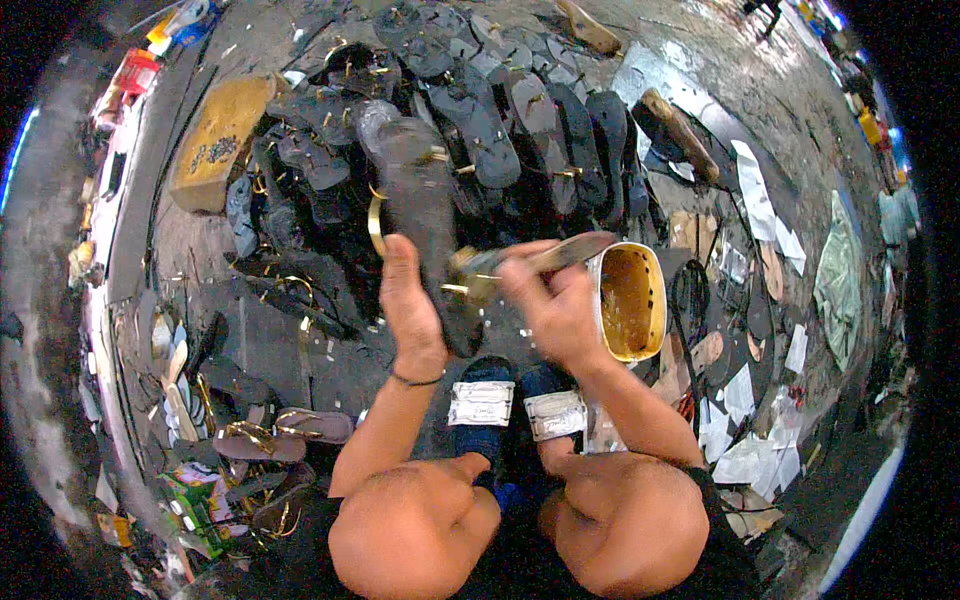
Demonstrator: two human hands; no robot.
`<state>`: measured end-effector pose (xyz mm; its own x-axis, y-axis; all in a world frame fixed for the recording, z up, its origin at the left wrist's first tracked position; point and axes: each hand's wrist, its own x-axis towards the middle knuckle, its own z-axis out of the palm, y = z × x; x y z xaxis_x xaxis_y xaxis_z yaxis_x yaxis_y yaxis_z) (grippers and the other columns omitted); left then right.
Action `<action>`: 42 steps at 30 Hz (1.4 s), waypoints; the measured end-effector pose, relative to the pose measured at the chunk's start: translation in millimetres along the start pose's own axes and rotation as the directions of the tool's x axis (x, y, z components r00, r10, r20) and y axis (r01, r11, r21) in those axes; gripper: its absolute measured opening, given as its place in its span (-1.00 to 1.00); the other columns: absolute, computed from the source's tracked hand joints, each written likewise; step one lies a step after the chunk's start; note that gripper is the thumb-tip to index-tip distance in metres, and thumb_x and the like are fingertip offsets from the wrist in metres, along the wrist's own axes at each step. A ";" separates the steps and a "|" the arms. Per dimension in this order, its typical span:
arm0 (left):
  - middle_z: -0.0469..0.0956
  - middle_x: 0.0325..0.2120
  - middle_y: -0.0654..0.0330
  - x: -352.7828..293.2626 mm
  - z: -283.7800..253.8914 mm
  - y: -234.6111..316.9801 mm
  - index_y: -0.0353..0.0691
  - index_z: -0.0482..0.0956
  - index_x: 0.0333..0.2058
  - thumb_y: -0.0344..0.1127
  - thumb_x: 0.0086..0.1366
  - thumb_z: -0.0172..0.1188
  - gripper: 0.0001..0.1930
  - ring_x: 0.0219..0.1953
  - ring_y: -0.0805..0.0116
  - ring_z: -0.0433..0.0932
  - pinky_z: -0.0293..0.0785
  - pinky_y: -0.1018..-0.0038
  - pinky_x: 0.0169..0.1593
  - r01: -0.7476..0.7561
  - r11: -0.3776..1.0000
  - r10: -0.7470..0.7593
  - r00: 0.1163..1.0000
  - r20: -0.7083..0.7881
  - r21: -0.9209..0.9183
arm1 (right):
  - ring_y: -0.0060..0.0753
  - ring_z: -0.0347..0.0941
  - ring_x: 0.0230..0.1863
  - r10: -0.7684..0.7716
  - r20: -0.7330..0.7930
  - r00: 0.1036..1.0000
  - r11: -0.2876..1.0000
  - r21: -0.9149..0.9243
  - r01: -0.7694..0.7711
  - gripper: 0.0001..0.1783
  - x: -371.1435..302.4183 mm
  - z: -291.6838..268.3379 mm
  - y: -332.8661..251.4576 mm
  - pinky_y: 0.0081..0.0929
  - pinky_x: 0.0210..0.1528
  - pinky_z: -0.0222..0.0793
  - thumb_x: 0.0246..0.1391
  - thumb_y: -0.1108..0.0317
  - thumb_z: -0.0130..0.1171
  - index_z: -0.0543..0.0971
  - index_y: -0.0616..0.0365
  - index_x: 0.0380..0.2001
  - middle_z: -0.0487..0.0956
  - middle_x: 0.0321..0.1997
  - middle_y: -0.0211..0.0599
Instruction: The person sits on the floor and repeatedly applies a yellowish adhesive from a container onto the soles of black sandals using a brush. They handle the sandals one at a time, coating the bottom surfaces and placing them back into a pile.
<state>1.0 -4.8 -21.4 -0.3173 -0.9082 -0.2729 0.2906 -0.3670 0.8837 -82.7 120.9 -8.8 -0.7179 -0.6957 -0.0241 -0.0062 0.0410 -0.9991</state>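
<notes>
My left hand (412, 312) grips a dark sandal sole (422, 205) by its side, thumb along the edge. The sole is tilted up and slightly blurred, with gold strap ends poking out of its face and a gold strap (376, 222) curving off its left side. In my closed right hand (562, 312) is a brush (578, 252) with a flat handle. Its blurred, yellowish tip meets the lower part of the sole. Just right of that hand stands a white-walled tub (657, 345) coated inside with amber, glue-like stuff.
Many dark sandal soles (478, 135) lie crowded beyond my hands. A yellowish block (222, 145) stands at the far left. Finished-looking sandals (312, 425) with gold straps lie left of my feet. Paper scraps (755, 460) and offcuts litter the right side.
</notes>
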 end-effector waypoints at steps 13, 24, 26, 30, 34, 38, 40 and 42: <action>0.61 -0.34 0.23 -1.7 -16.8 16.9 -0.14 0.51 -0.04 0.43 0.28 -0.04 -0.30 -0.43 0.31 0.57 0.57 0.40 -0.34 0.315 0.948 -0.314 0.949 0.030 -0.049 | -0.72 0.41 -0.36 0.197 -0.736 0.648 0.977 0.094 -0.190 -0.77 -87.5 -187.0 51.2 -0.63 -0.31 0.35 0.23 0.20 0.25 0.65 0.15 -0.25 0.57 -0.38 -0.56; 0.54 -0.14 0.26 4.2 -35.3 -13.6 -0.08 0.43 0.10 0.30 0.38 -0.07 -0.39 -0.25 0.32 0.52 0.51 0.36 -0.08 0.360 0.926 -0.378 0.878 0.293 0.117 | -0.39 0.41 -0.37 0.356 -0.820 0.449 0.911 0.199 -0.360 -0.53 -186.9 -189.7 159.5 -0.41 -0.28 0.32 0.10 -0.09 0.27 0.62 0.16 -0.41 0.53 -0.45 -0.32; 0.56 -0.19 0.26 5.8 -31.0 -12.2 -0.09 0.46 0.06 0.33 0.35 -0.05 -0.38 -0.28 0.32 0.53 0.52 0.36 -0.12 0.309 0.940 -0.339 0.887 0.313 0.145 | -0.16 0.47 -0.25 -0.123 -0.856 0.503 0.799 -0.386 -0.461 -0.63 -232.3 -224.5 180.0 -0.22 -0.17 0.37 0.05 0.10 0.28 0.59 0.22 -0.30 0.57 -0.35 -0.16; 0.59 -0.35 0.19 -12.3 1.3 -3.6 -0.13 0.49 -0.01 0.48 0.27 -0.10 -0.25 -0.40 0.26 0.55 0.53 0.34 -0.28 0.191 0.948 -0.279 0.885 0.373 0.256 | 0.15 0.48 -0.19 -0.009 -0.841 0.540 0.347 -0.509 -0.787 -0.64 -277.4 -243.7 188.4 -0.01 -0.08 0.38 -0.05 0.28 0.24 0.56 0.23 -0.18 0.57 -0.26 0.03; 0.58 -0.29 0.22 -30.3 36.3 -31.2 -0.09 0.48 0.01 0.43 0.25 0.01 -0.31 -0.38 0.21 0.57 0.55 0.27 -0.31 0.311 0.939 -0.339 0.911 0.235 0.148 | 0.17 0.52 -0.17 0.110 -0.742 0.662 0.426 -0.566 -0.706 -0.64 -300.7 -292.7 191.9 -0.06 -0.12 0.42 -0.07 0.26 0.28 0.53 0.21 -0.20 0.58 -0.25 0.09; 0.59 -0.36 0.27 -30.8 56.0 -21.8 -0.14 0.56 -0.10 0.32 0.27 0.13 -0.41 -0.43 0.32 0.56 0.55 0.40 -0.32 0.376 0.921 -0.388 0.865 0.317 0.103 | -0.04 0.59 -0.23 0.670 -0.486 0.561 0.372 -0.434 -0.820 -0.65 -277.4 -319.8 133.6 -0.20 -0.20 0.50 0.05 0.20 0.20 0.55 0.26 -0.20 0.63 -0.32 -0.06; 0.60 -0.37 0.28 -42.6 80.4 -19.7 -0.16 0.57 -0.12 0.28 0.29 0.12 -0.43 -0.42 0.36 0.55 0.54 0.44 -0.32 0.345 0.932 -0.361 0.849 0.386 0.112 | -0.21 0.61 -0.20 0.882 -0.131 0.453 0.458 0.007 -0.889 -0.62 -311.3 -349.6 134.1 -0.35 -0.22 0.53 0.12 0.19 0.14 0.55 0.29 -0.14 0.65 -0.24 -0.13; 0.61 -0.35 0.28 -38.5 98.4 -24.2 -0.17 0.57 -0.11 0.24 0.32 0.13 -0.46 -0.42 0.40 0.55 0.53 0.47 -0.32 0.372 0.917 -0.392 0.786 0.477 0.142 | -0.40 0.57 -0.31 0.798 0.060 0.599 0.494 0.505 -0.708 -0.62 -342.4 -326.9 130.0 -0.46 -0.34 0.48 0.15 0.15 0.16 0.54 0.25 -0.14 0.62 -0.23 -0.24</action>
<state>-82.7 58.8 5.1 -0.7945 -0.4740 -0.3796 0.0208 -0.6459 0.7631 -65.3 598.9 -119.4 -0.3935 -0.4273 -0.8140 0.8566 0.1511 -0.4934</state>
